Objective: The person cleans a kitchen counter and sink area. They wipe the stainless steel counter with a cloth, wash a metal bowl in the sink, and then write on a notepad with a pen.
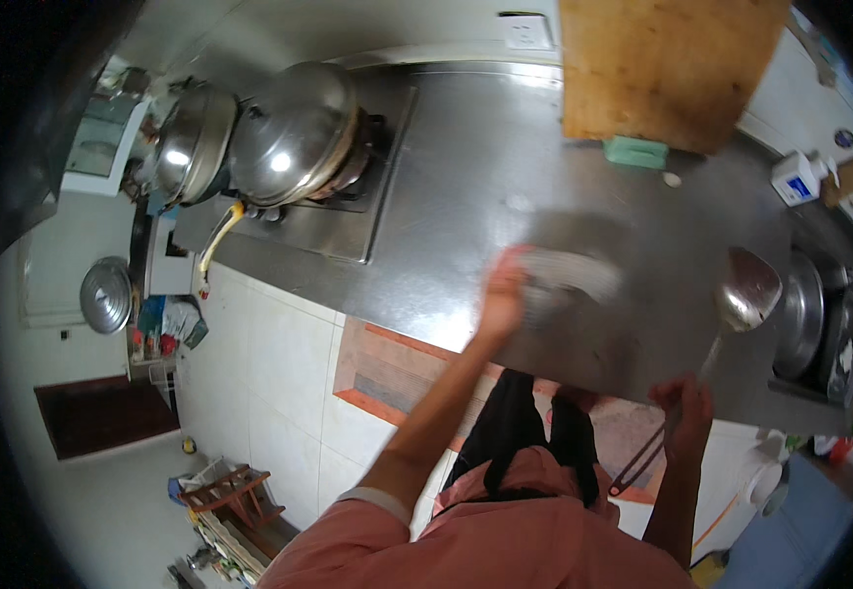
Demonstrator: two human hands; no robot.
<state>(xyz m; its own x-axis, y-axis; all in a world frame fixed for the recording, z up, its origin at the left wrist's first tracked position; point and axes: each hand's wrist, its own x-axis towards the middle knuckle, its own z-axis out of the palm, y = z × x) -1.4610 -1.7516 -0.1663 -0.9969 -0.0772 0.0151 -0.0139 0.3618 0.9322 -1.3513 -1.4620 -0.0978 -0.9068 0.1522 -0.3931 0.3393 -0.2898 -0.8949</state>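
Note:
My right hand (684,416) grips the long handle of a metal wok spatula (749,291). The spatula's broad blade extends over the counter near the sink, and the looped end of its handle hangs past the counter's front edge. Over the middle of the steel countertop (463,177), my left hand (503,294) holds a pale, greyish thing (573,274) by its left side. Motion blurs it too much to tell whether it is a cloth or a dish.
Left on the gas stove (338,228) sit a domed-lid wok (294,140) and a lidded pot (194,143). A wooden cutting board (669,70) stands at the back in a green holder (636,152). To the right are a white pump bottle (798,179) and a sink with a metal basin (798,316).

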